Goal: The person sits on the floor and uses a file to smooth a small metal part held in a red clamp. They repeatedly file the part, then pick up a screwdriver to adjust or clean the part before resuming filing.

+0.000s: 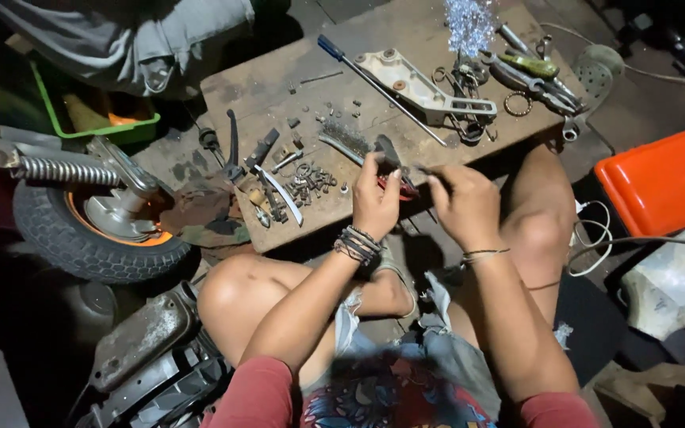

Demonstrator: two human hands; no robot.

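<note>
Down at the near edge of the wooden board (279,87), both hands were busy together. The left hand (374,202), wrist wrapped in dark bracelets, was curled shut around a small dark part (387,150) with a flash of red (394,186) at its palm side, thumb and fingers pressed in on it. The right hand (463,202) sat just beside it, fingers bunched and pinching a thin dark piece (423,170) that pointed toward the left hand; what exactly it was could not be made out. Both hands hovered just over the board's near edge, above the bare knees.

Right behind the left hand lay a wire brush (346,141). To its left, a heap of small nuts and washers (311,182) was scattered near the near-left corner, beside a curved metal lever (283,194). Mid-board sat a pale cast bracket (414,87) with a blue-handled long screwdriver (374,79) running beside it. Wrenches and pliers (533,75) crowded the far-right corner. Off the board to the left rested a small wheel with a tyre (81,238) and a spring (57,169); to the right, an orange box (660,178).
</note>
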